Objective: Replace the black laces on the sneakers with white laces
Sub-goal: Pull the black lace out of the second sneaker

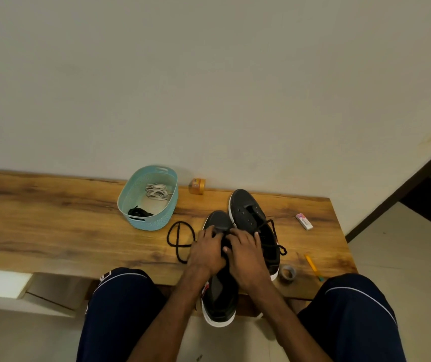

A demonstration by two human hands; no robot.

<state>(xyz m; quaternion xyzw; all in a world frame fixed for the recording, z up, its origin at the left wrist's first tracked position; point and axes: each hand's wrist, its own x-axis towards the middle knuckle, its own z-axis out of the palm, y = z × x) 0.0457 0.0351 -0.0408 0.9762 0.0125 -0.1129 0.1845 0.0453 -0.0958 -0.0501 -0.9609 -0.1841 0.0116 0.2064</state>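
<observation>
Left grip (206,248), right grip (247,256) curled on sneaker (219,296)

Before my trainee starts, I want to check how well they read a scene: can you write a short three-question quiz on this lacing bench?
1. True or false: the white laces lie in the teal basket.
2. What lies on the table between the basket and the nearer sneaker? A) loose black lace B) pencil C) eraser
3. Which sneaker do the left hand and right hand grip: the nearer one or the farther sneaker?
Key: 1 true; 2 A; 3 the nearer.
</observation>
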